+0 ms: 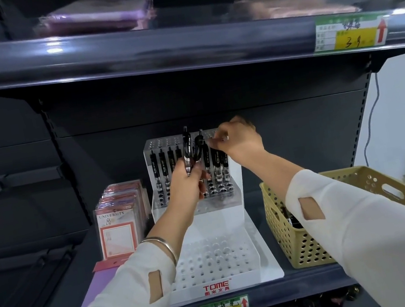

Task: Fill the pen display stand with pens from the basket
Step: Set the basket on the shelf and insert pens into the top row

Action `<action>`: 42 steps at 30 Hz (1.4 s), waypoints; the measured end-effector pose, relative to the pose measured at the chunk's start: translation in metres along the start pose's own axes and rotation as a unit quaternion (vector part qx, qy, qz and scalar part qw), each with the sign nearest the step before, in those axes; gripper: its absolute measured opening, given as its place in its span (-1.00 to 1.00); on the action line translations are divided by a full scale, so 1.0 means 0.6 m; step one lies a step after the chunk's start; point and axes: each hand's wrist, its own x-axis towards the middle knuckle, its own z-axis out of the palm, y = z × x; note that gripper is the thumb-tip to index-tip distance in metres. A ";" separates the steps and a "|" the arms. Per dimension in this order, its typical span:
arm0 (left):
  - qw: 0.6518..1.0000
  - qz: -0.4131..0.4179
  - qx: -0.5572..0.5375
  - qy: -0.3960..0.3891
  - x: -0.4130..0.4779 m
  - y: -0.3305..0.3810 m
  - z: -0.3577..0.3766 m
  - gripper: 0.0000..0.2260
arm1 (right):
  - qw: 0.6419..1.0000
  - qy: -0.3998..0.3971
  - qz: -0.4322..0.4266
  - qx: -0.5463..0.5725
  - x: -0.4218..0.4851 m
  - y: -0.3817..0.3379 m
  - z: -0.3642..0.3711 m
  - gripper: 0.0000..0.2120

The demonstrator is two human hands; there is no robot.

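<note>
A white tiered pen display stand [248, 250] marked TOME stands on the dark shelf, its top tier holding several black pens [164, 171] upright in a row. My left hand [188, 185] grips a few black pens [188, 153] in front of that tier. My right hand [238, 141] is at the top right of the stand and pinches the top of one pen [201, 140] above the upper row. The lower tiers of holes are bare. A tan perforated basket [362, 176] sits to the right, with dark pens partly hidden behind my right sleeve.
Packs of cards labelled UNIVERSITY [119, 230] stand left of the stand, with a purple sheet [95, 288] lying in front of them. An upper shelf [177, 46] with a price tag [353, 30] overhangs the area. A grey cable [372, 123] hangs at the right.
</note>
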 end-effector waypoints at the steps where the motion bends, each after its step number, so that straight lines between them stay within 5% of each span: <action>1: 1.000 -0.002 0.000 -0.001 0.000 0.000 0.000 -0.87 | 1.000 -0.003 -0.001 -0.001 0.000 0.002 0.003 -0.76; 7: 1.000 -0.007 -0.005 0.001 0.002 0.001 -0.002 -0.85 | 1.000 -0.006 -0.003 0.019 -0.004 0.005 0.005 -0.76; 12: 0.999 -0.001 -0.030 -0.012 -0.002 0.005 -0.003 -0.85 | 0.990 0.066 -0.041 0.113 -0.013 -0.006 -0.008 -0.77; 16: 1.000 0.029 -0.003 -0.001 -0.006 0.002 0.000 -0.86 | 0.974 0.003 -0.016 0.228 -0.026 -0.034 -0.017 -0.82; 23: 0.998 0.055 -0.003 0.023 -0.009 0.008 -0.003 -0.87 | 0.899 0.000 0.105 0.424 -0.025 -0.047 -0.016 -0.93; 29: 0.996 0.049 0.031 0.070 -0.005 0.012 -0.012 -0.82 | 0.933 0.052 0.032 0.354 -0.022 -0.044 -0.026 -0.85; 33: 0.999 0.030 0.012 0.036 -0.006 0.006 -0.017 -0.89 | 0.955 0.065 -0.015 0.288 -0.026 -0.039 -0.024 -0.88; 42: 0.998 0.013 0.058 0.008 -0.001 -0.004 -0.018 -0.96 | 0.984 -0.002 -0.027 0.173 -0.023 -0.034 -0.001 -0.96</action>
